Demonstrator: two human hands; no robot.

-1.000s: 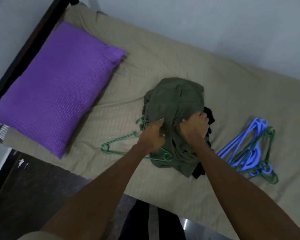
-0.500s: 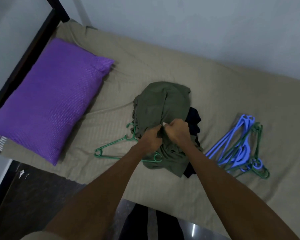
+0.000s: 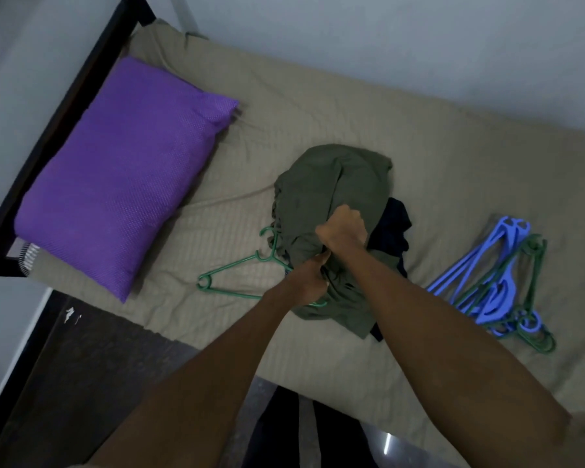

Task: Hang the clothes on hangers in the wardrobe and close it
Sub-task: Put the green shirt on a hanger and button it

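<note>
An olive green garment [image 3: 331,184] lies bunched in the middle of the bed, over a dark navy garment [image 3: 390,228]. My right hand [image 3: 343,231] grips a fold of the olive cloth with curled fingers. Just below it, my left hand [image 3: 308,278] also clutches the olive garment, its fingers partly buried in the fabric. A green hanger [image 3: 237,275] lies flat on the sheet, its right end tucked under the garment near my left hand. No wardrobe is in view.
A pile of blue and green hangers [image 3: 497,282] lies on the bed to the right. A purple pillow [image 3: 119,170] fills the left end by the black bed frame [image 3: 65,96]. The beige sheet [image 3: 318,106] meets a grey wall behind. Dark floor lies below.
My hands have come together on the olive garment, the right one now above the left. The cloth is more gathered up. The camera view has shifted slightly.
</note>
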